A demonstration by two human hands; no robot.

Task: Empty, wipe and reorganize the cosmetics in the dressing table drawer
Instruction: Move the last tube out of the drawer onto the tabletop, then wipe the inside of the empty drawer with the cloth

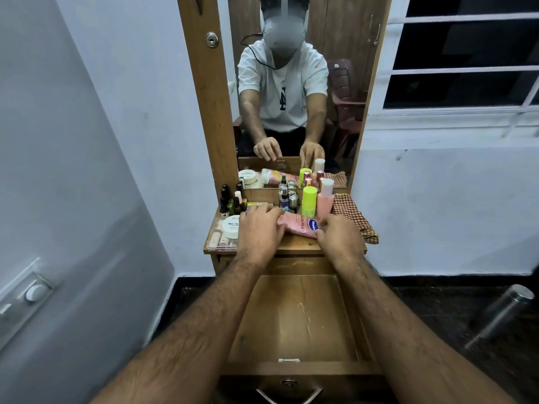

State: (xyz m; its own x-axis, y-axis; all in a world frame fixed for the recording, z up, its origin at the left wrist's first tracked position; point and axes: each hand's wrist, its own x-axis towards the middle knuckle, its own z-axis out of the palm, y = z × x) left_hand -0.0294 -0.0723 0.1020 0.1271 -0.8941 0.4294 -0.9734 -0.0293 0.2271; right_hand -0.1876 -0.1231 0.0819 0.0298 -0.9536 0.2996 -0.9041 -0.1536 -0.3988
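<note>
Drawer bare, cosmetics crowded on the dressing table top as both hands reach for a pink tube.

From my remote seat, largest first: the drawer (294, 319) stands pulled out and holds nothing I can see, its wooden floor scuffed; the tabletop (294, 244) above carries the cosmetics; a checked cloth (354, 217) lies at its right edge. My left hand (259, 231) lies over one end of the pink tube (299, 225), fingers bent; my right hand (339, 236) pinches the other end near the blue label. I cannot tell how firmly either holds. The risk, as I judge it: the lime bottle (309, 201), pink bottle (325, 199) and nail polish bottles (230, 201) stand close behind, so lifting the tube carelessly could topple them.
</note>
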